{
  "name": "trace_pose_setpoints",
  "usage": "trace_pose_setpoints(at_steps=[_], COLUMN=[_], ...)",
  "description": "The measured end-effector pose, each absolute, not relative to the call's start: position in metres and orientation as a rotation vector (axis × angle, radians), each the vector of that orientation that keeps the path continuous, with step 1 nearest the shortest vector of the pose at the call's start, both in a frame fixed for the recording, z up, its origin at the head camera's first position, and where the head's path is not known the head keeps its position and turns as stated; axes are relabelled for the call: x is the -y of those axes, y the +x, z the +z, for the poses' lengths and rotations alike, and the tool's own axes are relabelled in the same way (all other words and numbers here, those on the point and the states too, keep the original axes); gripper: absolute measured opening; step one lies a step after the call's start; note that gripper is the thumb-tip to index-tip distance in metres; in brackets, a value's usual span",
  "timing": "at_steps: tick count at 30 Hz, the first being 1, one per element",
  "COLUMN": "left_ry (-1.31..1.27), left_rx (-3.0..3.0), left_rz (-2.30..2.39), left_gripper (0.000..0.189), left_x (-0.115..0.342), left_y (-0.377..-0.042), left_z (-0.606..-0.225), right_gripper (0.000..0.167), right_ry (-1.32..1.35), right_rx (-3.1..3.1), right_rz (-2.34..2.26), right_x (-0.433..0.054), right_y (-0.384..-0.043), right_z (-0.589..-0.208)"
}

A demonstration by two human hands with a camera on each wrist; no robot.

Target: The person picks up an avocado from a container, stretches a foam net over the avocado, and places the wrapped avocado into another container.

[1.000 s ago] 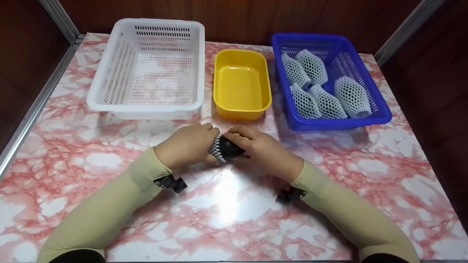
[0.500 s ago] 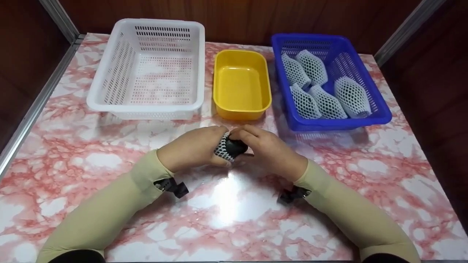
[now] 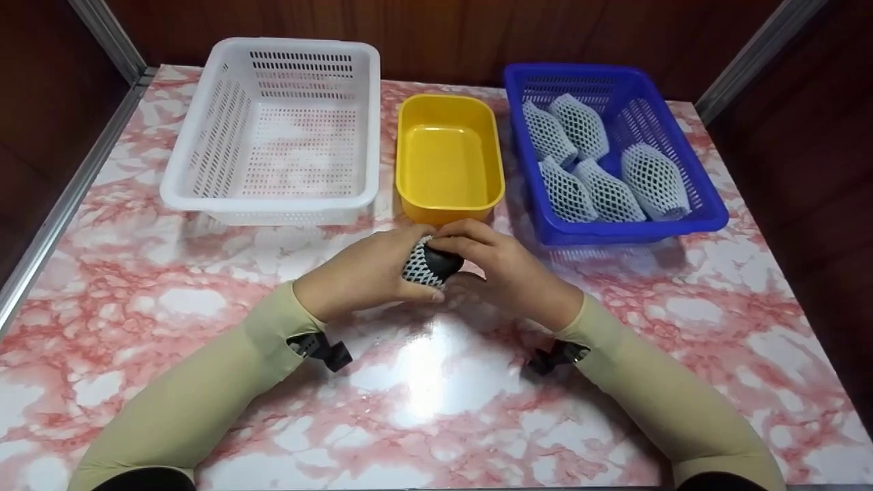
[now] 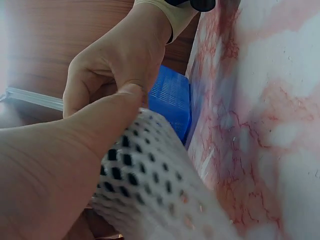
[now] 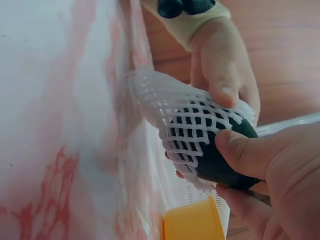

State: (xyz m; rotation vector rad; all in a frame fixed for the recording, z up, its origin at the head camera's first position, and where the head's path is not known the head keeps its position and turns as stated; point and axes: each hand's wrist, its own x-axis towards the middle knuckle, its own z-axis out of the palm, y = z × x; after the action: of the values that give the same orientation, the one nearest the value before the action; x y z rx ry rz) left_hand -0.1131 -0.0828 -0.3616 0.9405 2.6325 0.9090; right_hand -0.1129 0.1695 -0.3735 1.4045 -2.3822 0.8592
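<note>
A dark, smooth oval fruit (image 3: pixel 445 263) is partly inside a white foam net sleeve (image 3: pixel 421 264), held between both hands in front of the yellow bin. My left hand (image 3: pixel 368 273) grips the sleeve around the fruit, its thumb along the net in the left wrist view. My right hand (image 3: pixel 508 274) holds the fruit's bare end; in the right wrist view its thumb presses on the dark skin (image 5: pixel 227 157). There, the loose end of the net (image 5: pixel 155 95) hangs past the fruit on the side away from the right hand.
A white perforated basket (image 3: pixel 269 203) stands at the back left and a yellow bin (image 3: pixel 450 167) at the back middle. In the blue basket (image 3: pixel 634 233) at the back right lie several net-wrapped fruits (image 3: pixel 653 181). The tabletop (image 3: pixel 423 423) is red-and-white marbled.
Both hands have shifted slightly right and away from the body with the fruit. The left hand has moved closer to the right, and more of the net shows around the fruit.
</note>
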Motion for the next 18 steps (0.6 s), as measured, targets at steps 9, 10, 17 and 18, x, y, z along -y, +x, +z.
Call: trace_pose_setpoints(at_steps=[9,10,17,18], left_ry=[0.998,0.987,0.955,0.957], left_rx=[-2.563,-2.557,-2.567,-2.566], left_rz=[0.887,0.872,0.863,0.876], left_gripper=[0.122,0.117,0.078,0.077], left_x=[0.092,0.093,0.094,0.094], left_y=[-0.12,-0.121,-0.124,-0.124], left_z=[-0.363,-0.364,-0.367,-0.367], right_gripper=[0.043,0.042,0.041,0.041], right_ry=[1.329,1.324,1.303,1.301], right_rx=[2.413,2.413,2.394,2.388], right_rz=[0.931,0.943,1.032,1.038], right_x=[-0.174,-0.175,-0.175,-0.175], right_y=[-0.12,-0.12,-0.119,-0.119], right_z=[-0.376,-0.377,-0.377,-0.376])
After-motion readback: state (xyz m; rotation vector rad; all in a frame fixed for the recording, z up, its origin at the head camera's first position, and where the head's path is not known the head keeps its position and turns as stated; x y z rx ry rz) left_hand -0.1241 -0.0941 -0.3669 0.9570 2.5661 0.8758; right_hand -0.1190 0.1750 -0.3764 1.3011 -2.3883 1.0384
